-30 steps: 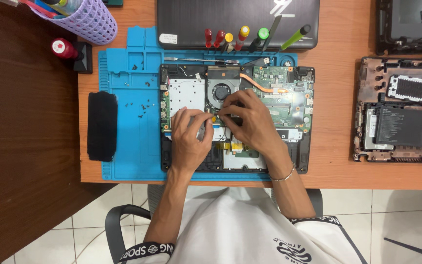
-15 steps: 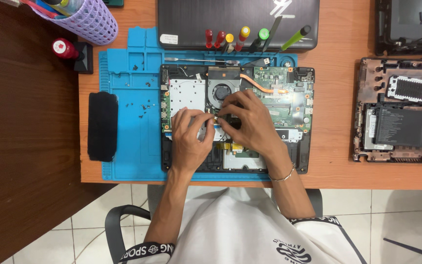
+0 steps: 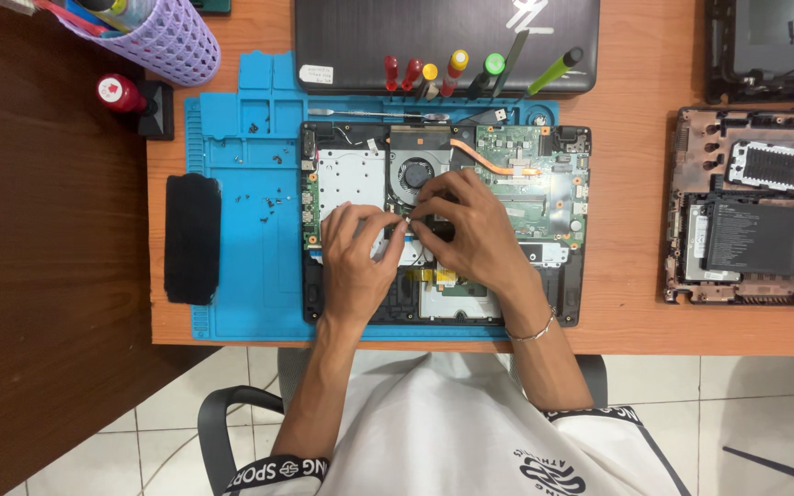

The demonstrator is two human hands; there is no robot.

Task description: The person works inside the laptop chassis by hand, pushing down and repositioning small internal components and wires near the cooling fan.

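Opened laptop (image 3: 544, 197) — being kept base-up on a blue work mat (image 3: 250, 276) on the orange table (image 3: 636, 321), its bottom cover removed so that the green circuit board, the round cooling fan (image 3: 413, 173) and a copper pipe (image 3: 498, 163) are being shown.

Left hand (image 3: 356, 262) — being held over the middle of the laptop, fingers curled and pinched together at a small part near the fan; what is being gripped is too small to be told.

Right hand (image 3: 470, 230) — being held just beside the left, fingertips meeting it at the same spot, fingers bent downward onto the board; a thin bracelet (image 3: 533, 331) is being worn at the wrist. Whether anything is being gripped cannot be told.

Loose screws (image 3: 268, 197) — being kept scattered on the mat, left of the laptop.

Black pad (image 3: 192, 237) — being kept at the mat's left edge.

Screwdrivers (image 3: 457, 69) with red, yellow and green handles — being stored in a row at the mat's far edge, against a closed dark laptop (image 3: 443, 37).

Purple mesh basket (image 3: 163, 37) — being kept at the far left corner, a red-topped bottle (image 3: 119, 92) just beside it.

Second dismantled laptop (image 3: 751, 216) — being kept well apart, to the right.
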